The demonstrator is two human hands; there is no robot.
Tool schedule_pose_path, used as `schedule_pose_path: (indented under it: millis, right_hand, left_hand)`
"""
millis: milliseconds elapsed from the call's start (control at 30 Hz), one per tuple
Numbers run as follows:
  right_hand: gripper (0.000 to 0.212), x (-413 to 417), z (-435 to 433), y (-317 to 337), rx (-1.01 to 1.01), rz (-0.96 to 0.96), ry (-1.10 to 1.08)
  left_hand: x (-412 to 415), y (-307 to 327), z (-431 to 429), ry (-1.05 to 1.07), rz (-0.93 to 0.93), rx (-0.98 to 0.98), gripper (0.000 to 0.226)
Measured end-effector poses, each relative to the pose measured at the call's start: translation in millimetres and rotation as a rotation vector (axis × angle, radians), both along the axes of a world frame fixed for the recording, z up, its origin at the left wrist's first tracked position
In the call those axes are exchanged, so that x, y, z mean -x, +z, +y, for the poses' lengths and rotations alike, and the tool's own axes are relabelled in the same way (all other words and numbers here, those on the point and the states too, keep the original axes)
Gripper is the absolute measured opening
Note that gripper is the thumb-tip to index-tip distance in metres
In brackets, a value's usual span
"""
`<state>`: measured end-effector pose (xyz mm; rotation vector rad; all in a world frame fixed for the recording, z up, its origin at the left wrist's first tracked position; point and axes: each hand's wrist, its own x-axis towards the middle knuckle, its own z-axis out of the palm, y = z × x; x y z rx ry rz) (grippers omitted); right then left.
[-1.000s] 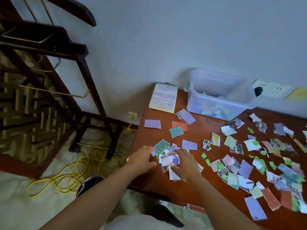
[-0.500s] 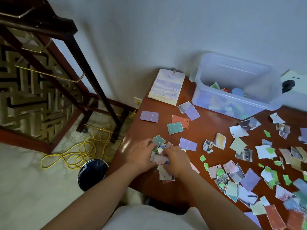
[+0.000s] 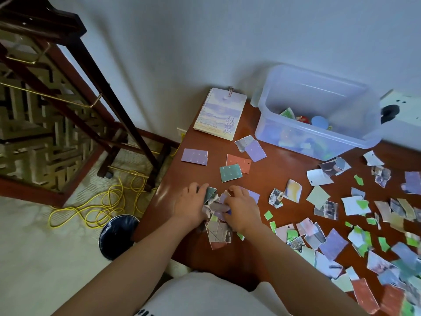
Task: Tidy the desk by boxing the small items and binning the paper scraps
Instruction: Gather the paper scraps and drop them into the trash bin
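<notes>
gathering paper scraps (image 3: 216, 205), bunched between curled fingers (image 3: 238, 194)

Soft, dim daylight fills the frame; a pale sheen glints on the wooden desk (image 3: 163, 195) left of centre. Wide-angle bending warps the edges, and paper scraps (image 3: 364, 295) at lower right smear.

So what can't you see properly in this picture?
Head view:
- Scrap pile: mostly covered by the left hand and right hand gripping it.
- Clear plastic box: its cloudy wall blurs the small items inside.
- Black bin: partly behind the desk edge; inside too dark.
- Scraps at the right edge: blurred and cut off by the frame.
</notes>
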<state>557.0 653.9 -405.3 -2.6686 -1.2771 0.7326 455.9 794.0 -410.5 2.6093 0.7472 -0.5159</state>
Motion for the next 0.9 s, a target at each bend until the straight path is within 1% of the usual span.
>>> schedule_pose_path:
  millis: [67,167,233,300,367,467,600,700,800,900]
  right_hand:
    - [0.047,2.2,2.1,-3.1,-0.04,0.008,-0.001]
    - [0.053,5.7,8.5,-6.3,-0.079,0.016,-0.001]
    - [0.061,6.5,11.8,-7.8,-0.07,0.023,-0.012]
    - [0.065,6.0,13.4,-8.4,-0.05,0.024,-0.015]
    - [0.06,5.3,13.7,-8.1,-0.019,0.018,-0.005]
    - [0.045,4.7,11.2,-5.7,-0.011,0.028,-0.035]
    - [0.03,2.4,8.9,3.3,-0.052,0.188,-0.189]
    - [0.031,1.1,11.0,12.6,-0.07,0.249,-0.271]
    - [0.033,2.7,15.8,22.0,-0.134,0.237,-0.328]
    - [0.032,6.0,22.2,29.2,-0.18,0.207,-0.33]
  left_hand:
    - [-2.8,0.9,1.6,0.057,0.036,0.071,0.088]
    - [-4.9,2.8,1.6,0.093,0.075,0.09,0.082]
    - [-4.9,2.6,1.1,0.098,0.069,0.087,0.066]
    - [-4.5,2.6,0.2,0.081,0.062,0.063,0.044]
    - [-3.6,1.4,-0.9,0.05,0.071,0.032,0.03]
    - [-1.9,-0.6,-2.0,0.003,0.084,-0.011,0.025]
    - [0.2,-0.2,0.7,0.029,0.043,0.029,0.019]
    - [1.3,2.2,5.4,0.079,0.007,0.077,0.018]
    - [3.7,5.3,11.9,0.097,-0.016,0.099,0.017]
    - [7.2,7.8,19.1,0.142,-0.051,0.134,0.018]
